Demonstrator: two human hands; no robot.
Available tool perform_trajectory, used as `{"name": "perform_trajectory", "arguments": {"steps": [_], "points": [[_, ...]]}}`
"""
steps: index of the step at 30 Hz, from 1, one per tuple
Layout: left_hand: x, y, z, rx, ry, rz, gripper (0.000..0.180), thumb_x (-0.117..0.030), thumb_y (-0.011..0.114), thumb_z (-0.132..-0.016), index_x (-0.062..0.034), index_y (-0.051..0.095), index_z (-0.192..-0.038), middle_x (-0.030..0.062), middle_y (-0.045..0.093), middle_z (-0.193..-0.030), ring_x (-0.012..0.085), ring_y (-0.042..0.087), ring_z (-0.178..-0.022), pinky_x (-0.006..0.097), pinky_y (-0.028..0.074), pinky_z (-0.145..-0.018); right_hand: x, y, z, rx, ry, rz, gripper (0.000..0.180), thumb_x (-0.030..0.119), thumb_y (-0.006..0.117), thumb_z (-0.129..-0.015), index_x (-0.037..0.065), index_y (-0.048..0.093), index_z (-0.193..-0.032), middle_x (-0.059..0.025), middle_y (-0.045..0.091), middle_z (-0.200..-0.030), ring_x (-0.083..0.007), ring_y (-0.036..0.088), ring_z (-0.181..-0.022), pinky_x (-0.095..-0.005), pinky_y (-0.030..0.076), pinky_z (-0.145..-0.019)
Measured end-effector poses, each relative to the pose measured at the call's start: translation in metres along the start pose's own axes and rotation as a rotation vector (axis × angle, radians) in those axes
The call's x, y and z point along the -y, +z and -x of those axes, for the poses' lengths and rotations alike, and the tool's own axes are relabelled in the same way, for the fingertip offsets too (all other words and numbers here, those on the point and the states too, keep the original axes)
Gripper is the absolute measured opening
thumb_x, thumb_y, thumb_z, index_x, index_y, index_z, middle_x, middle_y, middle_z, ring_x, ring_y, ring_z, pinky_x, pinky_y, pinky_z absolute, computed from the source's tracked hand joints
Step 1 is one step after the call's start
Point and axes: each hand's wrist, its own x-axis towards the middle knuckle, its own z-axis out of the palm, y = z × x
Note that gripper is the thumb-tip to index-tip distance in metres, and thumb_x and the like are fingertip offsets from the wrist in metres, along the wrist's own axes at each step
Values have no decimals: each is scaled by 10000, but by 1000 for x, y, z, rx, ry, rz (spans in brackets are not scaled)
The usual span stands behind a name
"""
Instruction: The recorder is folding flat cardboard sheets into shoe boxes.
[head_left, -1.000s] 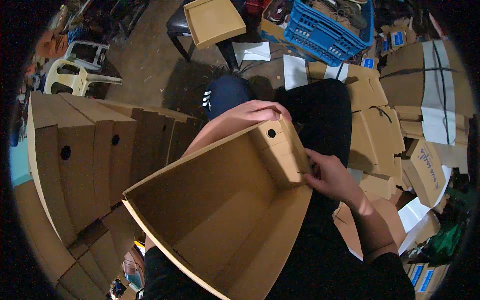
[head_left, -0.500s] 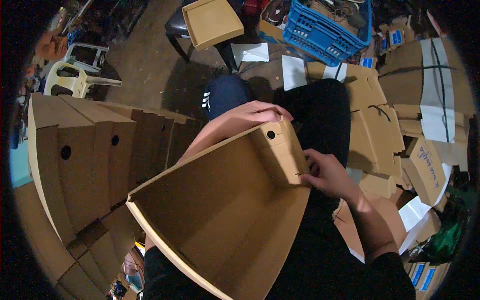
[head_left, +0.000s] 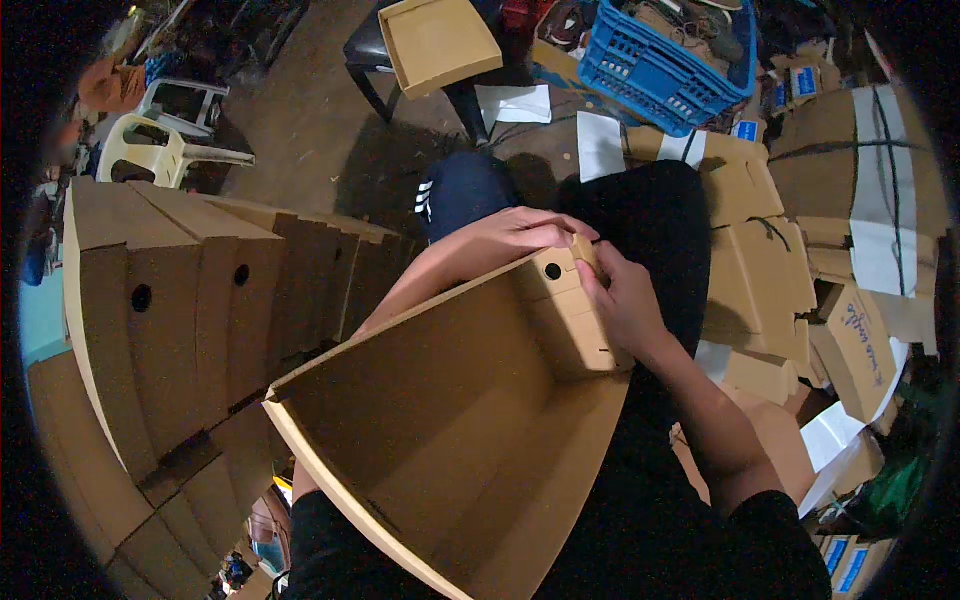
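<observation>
Hands meet at the far end wall of a large open brown cardboard box [head_left: 450,440] that rests across the person's lap, its open side facing up toward the camera. The left hand [head_left: 520,235] lies over the top edge of that end wall from outside, fingers curled down onto the folded flap and closed against the cardboard. The right hand [head_left: 620,300] grips the same end wall at its right corner, thumb and fingers pinching the folded double layer of board. Both hands touch the box and sit just beside each other; the fingertips nearly meet at the top of the flap. A round black hole [head_left: 553,271] shows in the end wall just below the left hand. The near rim of the box runs down to the lower edge of the picture, over the person's black clothing.

A row of finished brown cardboard boxes with round holes [head_left: 180,300] stands on edge to the left of the box, close beside its left wall. Flat brown cardboard blanks [head_left: 760,250] lie piled to the right, near the right forearm. A blue plastic crate [head_left: 660,70] sits well beyond the hands at top right. A shallow brown cardboard tray [head_left: 440,40] rests on a dark chair at top centre. White plastic chairs [head_left: 165,150] stand at upper left.
</observation>
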Motion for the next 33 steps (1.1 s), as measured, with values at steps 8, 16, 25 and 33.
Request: {"name": "perform_trajectory", "arguments": {"steps": [8,16,25,33], "points": [[9,-6,-3,-8,115,-90,621,-498,567,-1013,-42,645,-1427,139,691,-1338,227,615,-1228,356,434,-1095,0,0,-1,34,-1,-230,346,354,683,-1019,11,641,-1008,-91,663,-768,-115,574,-702,-329,474,-633],[9,-6,-4,45,77,-22,648,-500,565,-1006,-33,626,-1451,158,698,-1322,245,625,-1209,358,441,-1085,9,5,2,-27,64,-252,293,303,716,-1004,21,657,-948,-54,631,-738,-78,507,-679,-321,441,-599],[2,0,3,46,-35,83,608,-451,561,-1016,-29,626,-1449,135,694,-1310,220,610,-1213,341,433,-1078,-20,-46,33,367,-31,-196,434,432,637,-1031,0,660,-1008,-171,700,-822,-198,624,-676,-404,515,-667],[4,-2,-4,55,-77,41,569,-421,564,-1022,-43,633,-1443,96,691,-1265,184,601,-1164,326,430,-1056,-8,-52,55,386,43,85,354,352,699,-1006,1,656,-995,-151,656,-748,-208,599,-644,-402,498,-642]]}}
